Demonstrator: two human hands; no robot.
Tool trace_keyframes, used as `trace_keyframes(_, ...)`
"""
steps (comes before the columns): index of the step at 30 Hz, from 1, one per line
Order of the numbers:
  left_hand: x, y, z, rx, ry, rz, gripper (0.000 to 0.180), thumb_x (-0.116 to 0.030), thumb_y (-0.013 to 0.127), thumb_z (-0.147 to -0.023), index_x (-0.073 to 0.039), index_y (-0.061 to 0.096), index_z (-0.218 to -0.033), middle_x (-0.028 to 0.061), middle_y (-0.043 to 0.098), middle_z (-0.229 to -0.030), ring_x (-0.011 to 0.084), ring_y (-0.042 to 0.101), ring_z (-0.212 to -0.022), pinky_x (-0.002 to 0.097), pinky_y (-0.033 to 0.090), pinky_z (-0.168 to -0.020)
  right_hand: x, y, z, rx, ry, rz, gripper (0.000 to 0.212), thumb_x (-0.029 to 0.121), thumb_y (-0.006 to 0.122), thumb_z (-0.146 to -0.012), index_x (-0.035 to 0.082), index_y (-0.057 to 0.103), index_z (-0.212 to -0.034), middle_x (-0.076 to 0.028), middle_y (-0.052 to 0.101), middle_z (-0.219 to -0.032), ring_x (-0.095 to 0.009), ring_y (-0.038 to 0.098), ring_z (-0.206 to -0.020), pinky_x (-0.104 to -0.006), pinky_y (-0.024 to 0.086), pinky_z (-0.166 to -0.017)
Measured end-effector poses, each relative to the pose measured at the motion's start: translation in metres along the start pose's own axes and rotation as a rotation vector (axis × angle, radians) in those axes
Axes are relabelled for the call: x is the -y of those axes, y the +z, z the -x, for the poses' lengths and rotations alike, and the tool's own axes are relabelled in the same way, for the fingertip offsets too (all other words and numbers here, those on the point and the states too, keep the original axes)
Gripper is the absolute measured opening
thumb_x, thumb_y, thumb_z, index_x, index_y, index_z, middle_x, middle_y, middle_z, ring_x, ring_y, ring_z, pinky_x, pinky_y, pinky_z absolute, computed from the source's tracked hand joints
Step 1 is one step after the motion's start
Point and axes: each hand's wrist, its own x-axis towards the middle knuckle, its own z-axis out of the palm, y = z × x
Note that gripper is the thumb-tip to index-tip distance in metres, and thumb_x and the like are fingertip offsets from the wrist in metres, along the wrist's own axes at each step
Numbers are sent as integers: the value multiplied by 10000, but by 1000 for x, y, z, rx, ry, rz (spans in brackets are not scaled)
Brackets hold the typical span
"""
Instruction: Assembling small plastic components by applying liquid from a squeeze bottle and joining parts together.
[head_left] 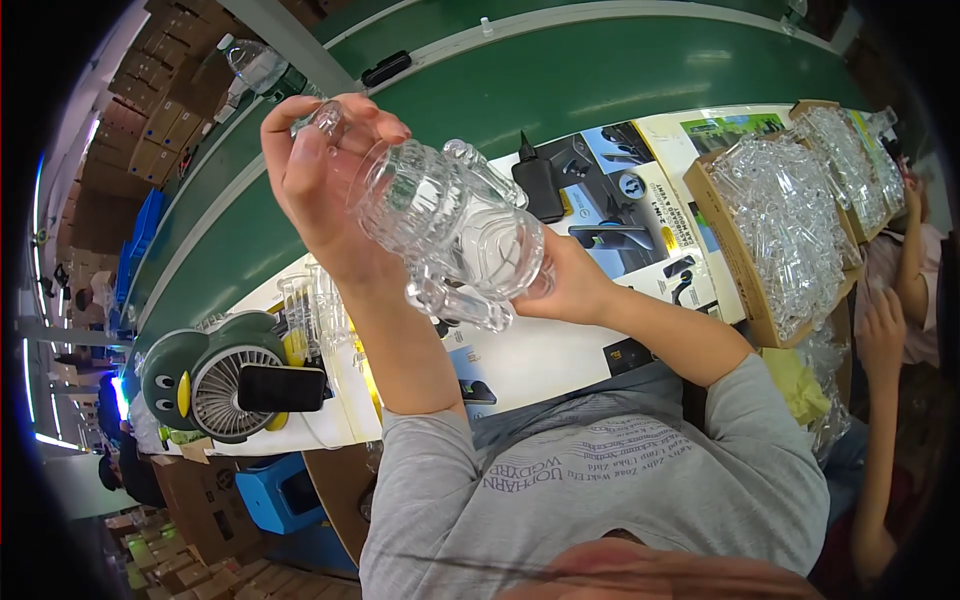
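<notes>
A clear, ribbed, figure-shaped bottle (450,225) with arm-like parts at its sides is tilted in front of me. My right hand (575,285) grips its lower end; the bottle hides some of the fingers. Beside the bottle's upper end, my left hand (325,185) is raised with its fingers curled round a small clear piece (326,118). That piece's exact shape is hard to make out. Below my hands lies a table covered with printed sheets (640,220).
Cardboard trays (735,250) of clear parts stand at right, near another person's hand (880,325). At left are clear pieces (315,310), a green fan (225,385) and a phone (282,388). A black charger (540,185) lies beyond the bottle, before the green belt (620,75).
</notes>
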Motion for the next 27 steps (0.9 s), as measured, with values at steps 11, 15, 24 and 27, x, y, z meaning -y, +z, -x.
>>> trace_keyframes(11,-10,26,16,239,73,23,648,-177,690,-644,12,348,-1162,173,549,-933,259,584,-813,347,481,-745,-8,-12,-10,-103,-274,6,673,157,764,-551,24,452,-1132,-115,577,-1007,-216,576,-875,-298,440,-792)
trace_keyframes(15,-10,35,28,415,-8,-84,754,-103,777,-558,9,362,-1177,151,538,-1011,242,548,-957,343,458,-818,-13,-23,-15,-246,-392,184,773,170,782,-534,38,394,-1190,-141,484,-1135,-283,508,-1000,-331,398,-864)
trace_keyframes(24,1,27,-28,478,442,-1123,612,-177,713,-638,-110,421,-1171,86,533,-1045,273,532,-961,347,417,-815,-26,-43,-33,-617,-380,29,267,-14,532,-772,38,490,-1030,-63,497,-1031,-140,486,-927,-253,406,-800)
trace_keyframes(27,49,-7,-53,570,367,-1571,564,-184,680,-663,-136,432,-1167,78,545,-1031,271,539,-955,410,415,-791,-41,-45,-41,-602,-340,-15,252,-38,513,-768,31,497,-1010,-55,498,-1019,-129,484,-903,-232,423,-762)
